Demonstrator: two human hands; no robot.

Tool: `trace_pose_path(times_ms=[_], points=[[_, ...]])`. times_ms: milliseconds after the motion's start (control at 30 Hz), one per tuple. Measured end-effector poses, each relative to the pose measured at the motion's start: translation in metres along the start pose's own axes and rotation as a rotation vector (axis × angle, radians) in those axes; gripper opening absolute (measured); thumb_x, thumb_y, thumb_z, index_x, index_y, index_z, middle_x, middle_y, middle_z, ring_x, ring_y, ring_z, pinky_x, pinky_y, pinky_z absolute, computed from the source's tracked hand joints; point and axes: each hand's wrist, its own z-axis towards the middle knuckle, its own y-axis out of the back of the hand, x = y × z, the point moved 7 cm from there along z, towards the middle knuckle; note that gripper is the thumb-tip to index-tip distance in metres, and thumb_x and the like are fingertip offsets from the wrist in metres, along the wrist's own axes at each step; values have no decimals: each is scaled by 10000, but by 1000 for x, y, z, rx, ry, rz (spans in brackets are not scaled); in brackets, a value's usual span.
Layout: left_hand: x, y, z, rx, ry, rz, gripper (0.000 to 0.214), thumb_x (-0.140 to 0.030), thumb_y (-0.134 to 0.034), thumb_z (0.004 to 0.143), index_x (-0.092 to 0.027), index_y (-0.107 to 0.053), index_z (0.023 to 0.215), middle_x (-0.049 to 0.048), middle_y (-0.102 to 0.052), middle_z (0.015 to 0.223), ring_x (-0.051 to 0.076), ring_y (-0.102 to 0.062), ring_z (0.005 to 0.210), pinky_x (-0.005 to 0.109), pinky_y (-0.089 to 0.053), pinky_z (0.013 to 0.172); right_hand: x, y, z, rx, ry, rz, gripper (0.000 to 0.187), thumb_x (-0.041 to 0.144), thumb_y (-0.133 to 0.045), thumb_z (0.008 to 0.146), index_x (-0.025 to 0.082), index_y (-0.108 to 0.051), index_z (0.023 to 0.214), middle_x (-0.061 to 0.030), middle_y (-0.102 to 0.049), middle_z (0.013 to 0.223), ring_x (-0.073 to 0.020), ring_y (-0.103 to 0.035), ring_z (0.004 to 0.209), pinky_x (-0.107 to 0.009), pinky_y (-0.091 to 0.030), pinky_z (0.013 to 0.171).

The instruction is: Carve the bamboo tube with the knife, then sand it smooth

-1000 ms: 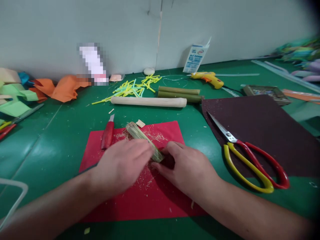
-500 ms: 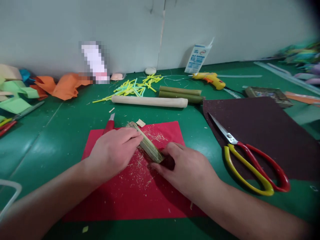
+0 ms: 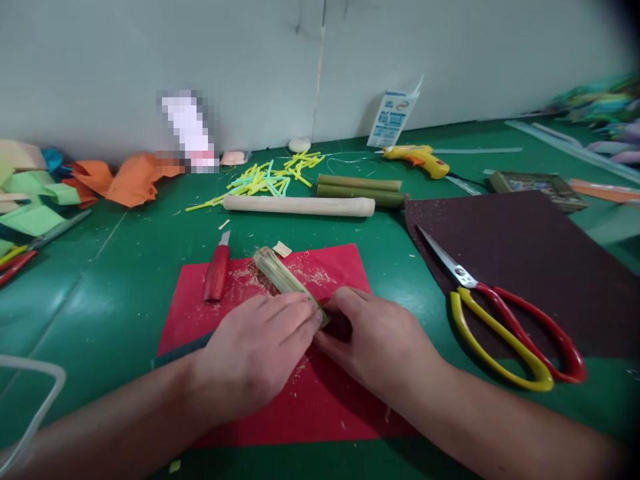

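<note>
A piece of split bamboo lies slantwise over a red sheet, its far end pointing up and left. My right hand grips its near end between thumb and fingers; a dark patch inside that grip cannot be made out. My left hand is closed over the bamboo near the same end, fingers together and almost touching the right hand. Pale shavings are scattered around the bamboo. A red-handled craft knife rests left of it, blade pointing away. Partly hidden under my left wrist is a dark strip.
Large scissors with red and yellow handles lie on a dark sheet at right. Behind the red sheet are a pale rod, green bamboo pieces, yellow-green strips and a yellow glue gun. A wall stands behind.
My left hand has slid down the bamboo toward my right hand, uncovering the far end and the craft knife's handle. My right hand stays nearly in place.
</note>
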Motion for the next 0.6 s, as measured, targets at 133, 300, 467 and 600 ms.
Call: trace_pose_path(times_ms=[133, 300, 467, 600], points=[[10, 6, 3, -44, 69, -13, 268, -179, -399, 905, -144, -603, 1075, 72, -646, 1053, 196, -595, 972, 340, -513, 838, -1, 2, 0, -5, -11, 22, 242, 465, -562, 758, 223, -567, 779, 3, -638, 724, -164, -566, 588, -274, -336, 493], [5, 7, 4, -45, 72, 26, 259, -154, -410, 892, -132, -603, 1063, 80, -643, 1045, 210, -591, 978, 346, -530, 790, -5, 3, 0, -2, -21, 69, 230, 436, -612, 720, 216, -544, 730, 16, -612, 682, -133, -524, 541, -258, -323, 475], [2, 9, -2, -49, 21, 25, 276, -137, -433, 879, -122, -593, 1103, 86, -635, 1082, 211, -576, 1021, 350, -514, 854, -5, 2, 0, 4, -19, 66, 231, 435, -619, 705, 226, -539, 762, 23, -611, 712, -152, -533, 589, -270, -319, 498], [13, 14, -3, -67, 29, 28, 268, -122, -458, 866, -106, -615, 1082, 96, -641, 1062, 206, -578, 1009, 352, -496, 889, -2, 3, -2, 27, 6, 53, 253, 468, -561, 736, 227, -552, 810, 9, -610, 768, -167, -545, 633, -279, -323, 512]])
